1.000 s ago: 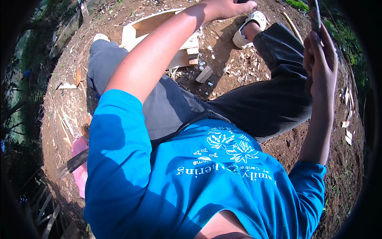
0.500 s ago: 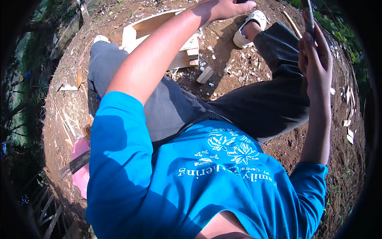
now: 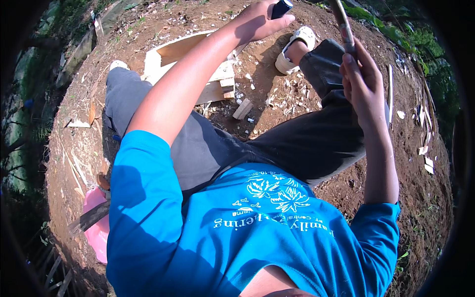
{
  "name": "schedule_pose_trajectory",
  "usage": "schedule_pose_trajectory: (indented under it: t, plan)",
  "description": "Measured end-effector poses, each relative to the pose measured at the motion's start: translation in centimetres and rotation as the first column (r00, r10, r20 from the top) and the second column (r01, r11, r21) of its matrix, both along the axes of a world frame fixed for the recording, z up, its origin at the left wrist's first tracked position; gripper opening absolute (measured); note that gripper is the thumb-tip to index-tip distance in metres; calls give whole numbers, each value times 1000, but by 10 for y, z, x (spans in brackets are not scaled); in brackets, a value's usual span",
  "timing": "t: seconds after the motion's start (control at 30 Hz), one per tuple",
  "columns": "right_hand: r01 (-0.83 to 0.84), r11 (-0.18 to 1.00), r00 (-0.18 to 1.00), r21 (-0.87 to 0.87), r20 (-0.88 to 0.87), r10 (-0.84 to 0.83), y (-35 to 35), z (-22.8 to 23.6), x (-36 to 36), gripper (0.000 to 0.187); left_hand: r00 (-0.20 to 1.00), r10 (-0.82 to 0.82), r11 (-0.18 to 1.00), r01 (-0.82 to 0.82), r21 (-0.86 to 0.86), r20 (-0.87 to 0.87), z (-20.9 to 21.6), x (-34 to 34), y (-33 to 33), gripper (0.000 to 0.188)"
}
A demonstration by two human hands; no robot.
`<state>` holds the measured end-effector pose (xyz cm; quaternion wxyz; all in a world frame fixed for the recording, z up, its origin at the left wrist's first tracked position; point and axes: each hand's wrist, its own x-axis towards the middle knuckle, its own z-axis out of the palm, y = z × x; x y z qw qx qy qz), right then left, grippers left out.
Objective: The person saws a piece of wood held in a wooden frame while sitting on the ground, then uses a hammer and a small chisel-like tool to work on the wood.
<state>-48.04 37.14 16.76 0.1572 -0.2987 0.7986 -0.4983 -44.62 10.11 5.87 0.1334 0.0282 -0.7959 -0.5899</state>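
At the upper middle, my left hand (image 3: 262, 22) is closed around a short dark blue cylinder (image 3: 282, 8); its lower part is hidden by the fingers. On the right, my right hand (image 3: 365, 81) is raised and wrapped around a long, narrow, slightly curved blade-like thing (image 3: 341, 20). Its upper end runs out of the picture, and I cannot make out its exact kind. Beneath my left forearm, between my legs, a pale wooden box (image 3: 213, 92) rests on the ground, partly covered by the arm. A small wood block (image 3: 242, 109) lies beside it.
Wood chips (image 3: 277, 96) litter the brown soil around my legs. A pink bag or sheet (image 3: 96, 232) lies at the left, with a dark wooden stick (image 3: 91, 218) across it. Wood strips (image 3: 428, 161) lie at the right. Green plants (image 3: 420, 47) edge the upper right.
Both hands appear shifted left and slightly lower, along with the whole scene as the view turns. More of the blue cylinder shows above my left hand. Both hands keep their grips.
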Motion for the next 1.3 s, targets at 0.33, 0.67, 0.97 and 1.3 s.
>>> schedule_pose_trajectory:
  t: [0.33,0.67,0.97,1.3]
  plan:
    - [-49,991,995,-126,80,59,-4,20,-19,46,981,-12,999,17,27,-193,-7,5,10,31]
    - [-22,1000,997,-17,79,23,1,-8,2,52,990,-42,999,38,-31,-136,3,10,10,31]
    - [-16,998,999,66,32,14,-2,1,2,49,994,-51,996,58,70,-99,-6,8,6,29]
    - [-38,999,999,24,21,37,-8,16,-10,43,996,3,999,-7,-41,-94,0,13,3,29]
